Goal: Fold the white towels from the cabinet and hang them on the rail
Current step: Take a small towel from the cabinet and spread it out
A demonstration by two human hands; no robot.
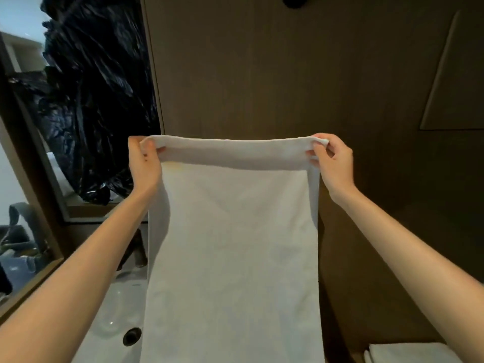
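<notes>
A white towel [233, 244] hangs in front of me, stretched flat between both hands, its top edge folded over towards me. My left hand [144, 166] pinches the top left corner between thumb and fingers. My right hand [332, 158] pinches the top right corner the same way. The towel's lower end runs out of the bottom of the frame. No rail is in view.
A dark brown wall [288, 74] stands behind the towel. A mirror [23, 113] at the left shows black plastic sheeting [89, 87]. A white sink [115, 310] with a drain lies at the lower left. Another white towel [411, 353] lies folded at the bottom right.
</notes>
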